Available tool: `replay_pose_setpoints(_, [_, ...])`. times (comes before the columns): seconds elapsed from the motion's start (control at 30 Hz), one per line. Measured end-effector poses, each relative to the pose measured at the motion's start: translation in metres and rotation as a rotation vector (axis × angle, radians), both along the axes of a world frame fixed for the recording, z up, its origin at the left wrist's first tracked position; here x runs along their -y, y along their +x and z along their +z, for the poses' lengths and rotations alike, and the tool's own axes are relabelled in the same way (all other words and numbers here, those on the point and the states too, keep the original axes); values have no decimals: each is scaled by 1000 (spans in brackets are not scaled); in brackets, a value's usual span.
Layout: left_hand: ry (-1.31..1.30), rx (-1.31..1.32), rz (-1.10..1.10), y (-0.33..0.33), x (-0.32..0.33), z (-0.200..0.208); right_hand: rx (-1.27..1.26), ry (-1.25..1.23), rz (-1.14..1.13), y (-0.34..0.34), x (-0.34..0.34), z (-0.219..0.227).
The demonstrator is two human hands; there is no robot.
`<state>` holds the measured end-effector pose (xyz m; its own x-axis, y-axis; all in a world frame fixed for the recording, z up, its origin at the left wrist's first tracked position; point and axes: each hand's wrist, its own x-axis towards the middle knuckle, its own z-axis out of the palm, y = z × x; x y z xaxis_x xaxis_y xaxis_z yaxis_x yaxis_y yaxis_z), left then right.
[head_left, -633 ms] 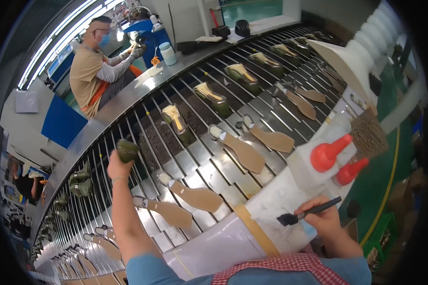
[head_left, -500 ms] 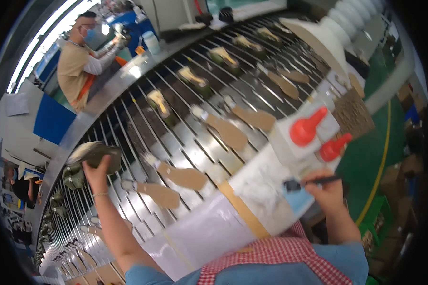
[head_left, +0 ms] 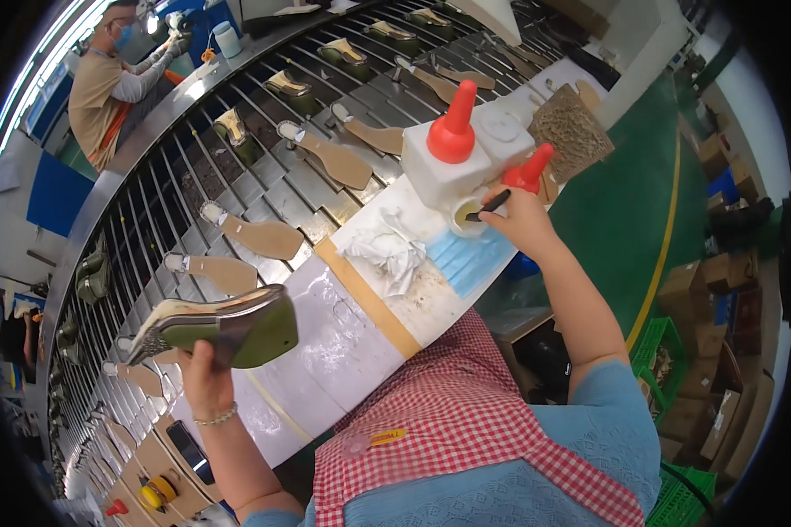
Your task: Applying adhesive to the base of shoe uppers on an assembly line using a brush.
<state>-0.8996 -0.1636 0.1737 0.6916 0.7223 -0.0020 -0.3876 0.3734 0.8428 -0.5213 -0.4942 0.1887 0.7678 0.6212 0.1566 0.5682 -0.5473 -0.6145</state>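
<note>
My left hand (head_left: pixel 206 386) grips an olive-green shoe upper (head_left: pixel 268 332) on its last, held sideways over the near edge of the slatted conveyor. The pale underside of the upper faces up and away. In my right hand (head_left: pixel 526 224) is a black-handled brush (head_left: pixel 494 205), pinched between thumb and fingers. Its head dips into a small white jar (head_left: pixel 463 212) holding yellowish liquid, so the bristles are hidden. A blue face mask (head_left: pixel 470 262) lies flat below the jar. Beside it is a crumpled white tissue (head_left: pixel 397 256).
White bottles with red nozzles (head_left: pixel 453 132) stand behind the jar, near a rough brown block (head_left: pixel 571 132). Brown insoles (head_left: pixel 330 160) and further green uppers (head_left: pixel 288 88) line the conveyor (head_left: pixel 171 189). A co-worker (head_left: pixel 101 83) stands across it. Green crates (head_left: pixel 657 356) are at right.
My left hand has brought the upper off the conveyor toward me. My right hand has moved the brush from above the blue mask into the jar. The whole view has shifted.
</note>
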Motion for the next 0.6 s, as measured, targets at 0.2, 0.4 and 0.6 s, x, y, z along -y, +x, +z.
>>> replay_pose_setpoints(0.2, [123,-161,115,13,58,15,-34,13,-7,-5,2,0])
replay_pose_setpoints(0.4, [172,-265,144,42,88,-2,-143,90,37,7,7,-17])
replay_pose_setpoints(0.6, [801,-313,159,61,109,-43,-829,685,-190,7,25,-30])
